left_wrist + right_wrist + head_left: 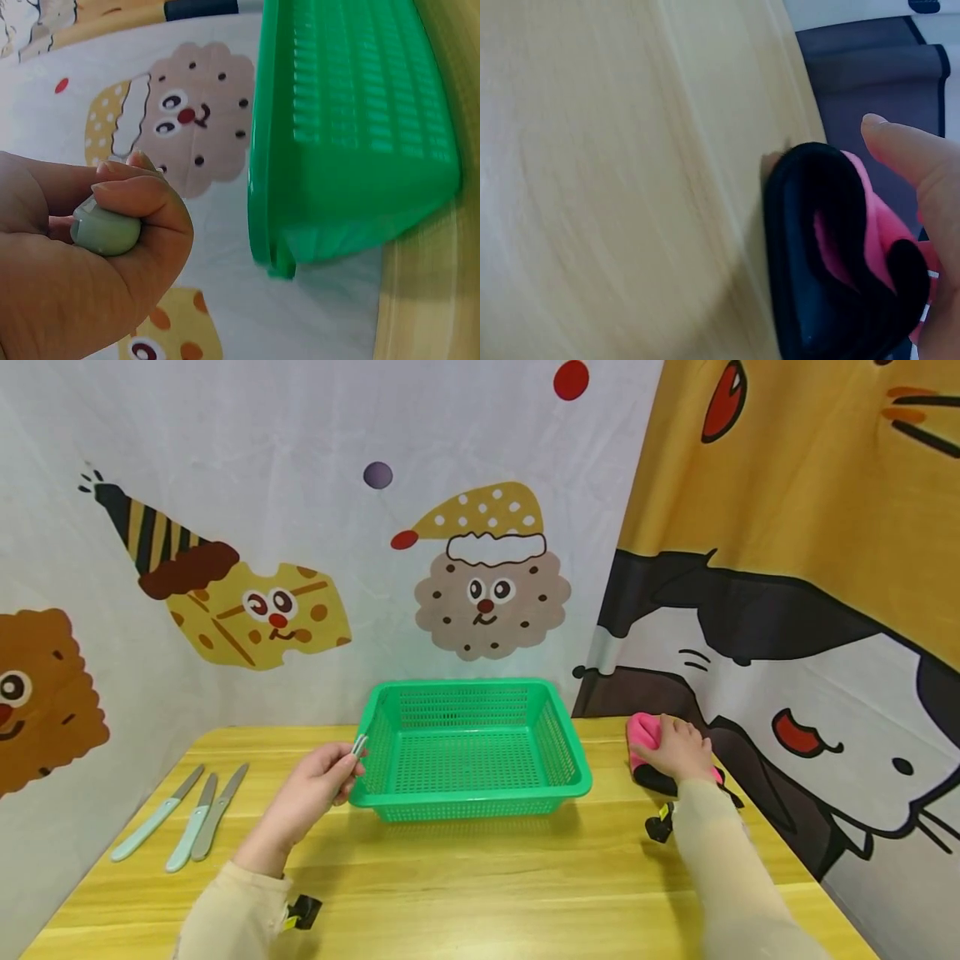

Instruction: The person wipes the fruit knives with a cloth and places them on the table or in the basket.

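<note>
Cloth [832, 300] pink, black-trimmed, folded over; left hand [318, 781] grips pale green handle [106, 229]

Pale green handle [107, 228] was up in a fist, pink-and-black fabric bundle [644, 731] sat on the counter [465, 885].
The handle had a smooth, rounded end and was gripped in the left hand [326, 774], slim bits poking past the fingers. The bundle was soft, folded over on itself with dark edging, lying near the counter's right edge under the right hand [681, 750].
</note>
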Tool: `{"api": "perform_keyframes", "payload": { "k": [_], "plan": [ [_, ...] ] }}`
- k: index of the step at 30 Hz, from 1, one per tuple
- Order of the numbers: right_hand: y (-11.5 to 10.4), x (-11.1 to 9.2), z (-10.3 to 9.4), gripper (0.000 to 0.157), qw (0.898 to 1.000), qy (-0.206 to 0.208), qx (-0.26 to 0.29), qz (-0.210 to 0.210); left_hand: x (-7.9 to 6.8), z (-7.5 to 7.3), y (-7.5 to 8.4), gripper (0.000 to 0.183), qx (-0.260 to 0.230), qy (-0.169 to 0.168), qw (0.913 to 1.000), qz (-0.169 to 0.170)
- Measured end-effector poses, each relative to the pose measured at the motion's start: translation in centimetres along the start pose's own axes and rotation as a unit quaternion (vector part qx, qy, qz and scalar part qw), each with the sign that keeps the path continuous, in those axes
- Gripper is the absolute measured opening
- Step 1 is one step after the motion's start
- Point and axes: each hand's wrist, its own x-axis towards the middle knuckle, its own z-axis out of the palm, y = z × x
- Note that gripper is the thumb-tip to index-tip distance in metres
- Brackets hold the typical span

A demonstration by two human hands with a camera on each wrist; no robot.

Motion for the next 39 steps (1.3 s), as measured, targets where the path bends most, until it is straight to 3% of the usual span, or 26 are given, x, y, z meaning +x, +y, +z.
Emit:
{"api": "perform_keyframes", "payload": {
  "k": [4,9,19,25,31,39],
  "plan": [
    [0.2,0.2,0.9,0.090,1.000,-0.003,0.004,0.023,0.3,1.2,0.5,0.029,-0.015,-0.020,0.9997,0.005],
    [0.2,0.3,1.4,0.097,0.998,-0.030,0.003,0.050,1.0,2.6,0.6,0.031,-0.064,-0.049,0.9965,0.022],
    [0.3,0.7,1.9,0.104,0.997,-0.050,0.004,0.065,2.0,4.2,0.6,0.034,-0.112,-0.052,0.9920,0.027],
    [0.2,1.1,2.2,0.099,0.996,-0.044,-0.009,0.081,2.5,5.0,1.0,0.034,-0.129,-0.057,0.9895,0.034],
    [-0.4,1.2,1.8,0.097,0.993,-0.069,-0.009,0.096,2.7,5.8,1.3,0.035,-0.150,-0.066,0.9860,0.031],
    [-0.2,1.6,2.0,0.096,0.993,-0.078,0.000,0.092,2.8,6.6,1.0,0.038,-0.198,-0.093,0.9743,0.052]
  ]
}}
